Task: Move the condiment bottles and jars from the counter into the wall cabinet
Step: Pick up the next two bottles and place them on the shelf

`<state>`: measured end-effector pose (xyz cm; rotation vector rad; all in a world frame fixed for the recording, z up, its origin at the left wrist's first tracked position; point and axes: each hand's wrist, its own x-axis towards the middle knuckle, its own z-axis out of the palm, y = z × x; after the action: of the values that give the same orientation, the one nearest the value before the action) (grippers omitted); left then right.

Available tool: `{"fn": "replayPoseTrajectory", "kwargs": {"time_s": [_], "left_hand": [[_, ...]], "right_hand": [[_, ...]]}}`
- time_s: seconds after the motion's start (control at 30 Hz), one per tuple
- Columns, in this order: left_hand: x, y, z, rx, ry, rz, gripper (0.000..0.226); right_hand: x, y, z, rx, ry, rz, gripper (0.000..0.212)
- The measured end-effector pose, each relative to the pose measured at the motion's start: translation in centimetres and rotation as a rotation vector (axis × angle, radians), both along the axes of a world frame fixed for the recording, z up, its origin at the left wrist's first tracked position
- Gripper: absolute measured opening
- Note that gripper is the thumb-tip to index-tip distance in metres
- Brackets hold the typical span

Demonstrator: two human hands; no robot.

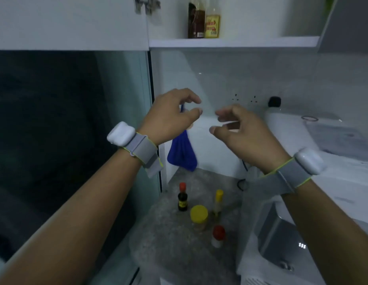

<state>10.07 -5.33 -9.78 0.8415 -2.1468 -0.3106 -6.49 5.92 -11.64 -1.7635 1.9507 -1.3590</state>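
Note:
On the grey speckled counter point(158, 239) stand a small dark bottle with a red cap point(182, 199), a slim bottle with a yellow cap point(218, 202), a jar with a yellow lid point(199, 217) and a small red-capped bottle point(218, 236). Up in the open wall cabinet, on its white shelf point(251, 42), sit a dark sauce bottle point(196, 19) and a yellow-labelled bottle point(213, 22). My left hand point(172, 114) and my right hand point(238, 132) hover in mid-air between counter and shelf, fingers curled apart, holding nothing.
A blue cloth point(182, 153) hangs on the wall behind my left hand. A white appliance point(323, 145) fills the right side, with a black plug point(274, 101) in the wall socket. A dark glass panel point(55, 120) stands at the left. The cabinet door point(347, 21) hangs open at top right.

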Motion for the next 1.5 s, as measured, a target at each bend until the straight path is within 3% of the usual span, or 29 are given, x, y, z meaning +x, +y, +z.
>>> {"fn": "replayPoseTrajectory", "kwargs": {"time_s": [0.23,0.5,0.57,0.63,0.7,0.77,0.97,1.07,1.2,1.4,1.5], "left_hand": [[-0.7,-3.1,-9.3,0.240,-0.026,-0.016,0.022],[-1.5,-7.1,-21.7,0.526,-0.057,0.047,0.032],[-1.8,-8.1,-24.9,0.582,-0.060,0.075,0.035],[-2.1,-9.6,-28.2,0.658,-0.085,0.116,0.044],[-2.2,-11.0,-31.1,0.716,-0.096,0.163,0.050],[-2.4,-12.1,-33.6,0.751,-0.113,0.197,0.056],[-3.5,-13.4,-38.3,0.841,-0.089,0.236,0.077],[-4.3,-13.8,-39.7,0.860,-0.061,0.250,0.082],[-4.4,-15.4,-41.8,0.922,-0.125,0.210,0.065],[-4.9,-16.0,-43.6,0.870,-0.116,0.183,0.054],[-5.0,-15.9,-44.2,0.798,-0.093,0.146,0.048]], "right_hand": [[0.4,-1.5,-12.0,0.240,-0.156,-0.025,0.042],[-1.0,-4.8,-23.7,0.442,-0.326,-0.252,0.054],[-1.1,-5.8,-26.0,0.499,-0.353,-0.290,0.043],[-1.2,-7.2,-28.9,0.497,-0.351,-0.376,0.017],[-1.5,-8.3,-31.6,0.484,-0.352,-0.468,0.020],[-1.8,-9.4,-33.1,0.514,-0.367,-0.531,0.026],[-3.5,-12.8,-35.6,0.605,-0.353,-0.593,0.077],[-4.7,-14.4,-37.0,0.658,-0.352,-0.654,0.067],[-5.7,-15.6,-37.7,0.724,-0.329,-0.640,0.057],[-6.3,-17.1,-39.2,0.766,-0.279,-0.743,0.044],[-6.8,-16.9,-39.9,0.748,-0.273,-0.650,0.037]]}}
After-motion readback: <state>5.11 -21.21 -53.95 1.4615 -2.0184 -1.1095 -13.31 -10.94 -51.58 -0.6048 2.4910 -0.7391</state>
